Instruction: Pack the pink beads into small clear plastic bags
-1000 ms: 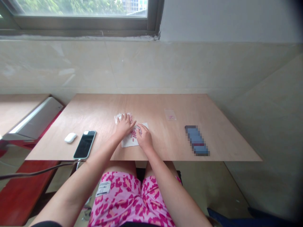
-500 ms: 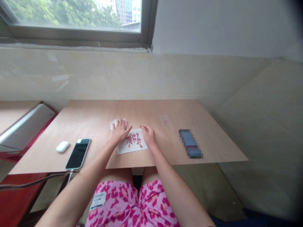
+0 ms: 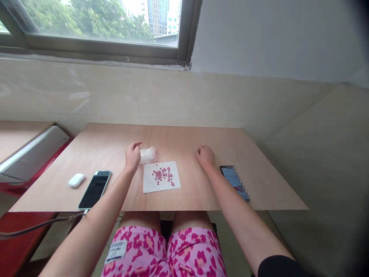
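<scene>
A white sheet (image 3: pixel 150 185) lies on the wooden table (image 3: pixel 178 140), with several small red pieces (image 3: pixel 163 174) scattered over its middle. Just behind it is a clear plastic bag (image 3: pixel 148 155) with white and pinkish contents. My left hand (image 3: pixel 133 157) is at the bag's left edge, its fingers closed; what they pinch, if anything, is too small to make out. To the right of the sheet, my right hand (image 3: pixel 205 156) rests curled on the table, fingers closed, and whatever may be in them is hidden.
A phone with a cable (image 3: pixel 95 189) and a white case (image 3: pixel 76 180) lie at the left. Another phone (image 3: pixel 235 182), partly pixelated, lies beside my right forearm. Behind the table stand a tiled wall (image 3: pixel 184 100) and a window.
My left hand has moved left off the bag and closed. My right hand has moved right, away from the sheet, to where a small clear bag showed before; that bag is now out of sight.
</scene>
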`<state>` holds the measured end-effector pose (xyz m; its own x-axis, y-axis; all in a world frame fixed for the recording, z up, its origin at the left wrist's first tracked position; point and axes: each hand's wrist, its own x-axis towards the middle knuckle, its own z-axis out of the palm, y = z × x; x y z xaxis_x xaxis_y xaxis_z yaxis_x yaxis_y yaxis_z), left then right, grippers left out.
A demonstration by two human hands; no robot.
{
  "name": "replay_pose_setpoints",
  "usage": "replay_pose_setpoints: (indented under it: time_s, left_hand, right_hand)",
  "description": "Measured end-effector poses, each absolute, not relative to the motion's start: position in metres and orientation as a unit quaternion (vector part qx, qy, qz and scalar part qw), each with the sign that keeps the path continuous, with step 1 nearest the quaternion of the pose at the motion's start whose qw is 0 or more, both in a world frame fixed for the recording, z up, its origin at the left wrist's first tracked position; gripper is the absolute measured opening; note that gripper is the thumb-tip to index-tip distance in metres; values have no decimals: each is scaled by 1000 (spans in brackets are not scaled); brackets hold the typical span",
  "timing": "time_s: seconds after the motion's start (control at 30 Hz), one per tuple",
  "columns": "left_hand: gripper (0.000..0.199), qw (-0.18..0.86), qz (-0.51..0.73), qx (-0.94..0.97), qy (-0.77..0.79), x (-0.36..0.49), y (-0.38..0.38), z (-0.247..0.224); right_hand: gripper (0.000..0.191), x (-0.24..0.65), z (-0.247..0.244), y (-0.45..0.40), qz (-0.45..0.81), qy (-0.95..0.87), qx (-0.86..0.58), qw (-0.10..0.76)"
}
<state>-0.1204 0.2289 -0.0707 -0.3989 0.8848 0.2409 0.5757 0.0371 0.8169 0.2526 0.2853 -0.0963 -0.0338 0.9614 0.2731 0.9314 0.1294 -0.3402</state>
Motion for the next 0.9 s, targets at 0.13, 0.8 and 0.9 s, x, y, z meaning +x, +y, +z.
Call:
replay_pose_setpoints:
  time_s: [0.13,0.8,0.9]
  left_hand:
    - [39,178,518,460,699,-118,198,-48]
    - [44,639,412,467,451,-26,15,-17]
    - [44,629,401,483,458,-28,1,-19]
  right_hand:
    - [21,258,-84,277,58,-719,-649,241]
    - [40,179,-10,27,683,-390,-424,449]
    - [39,183,-18,16,667,-396,-431,461]
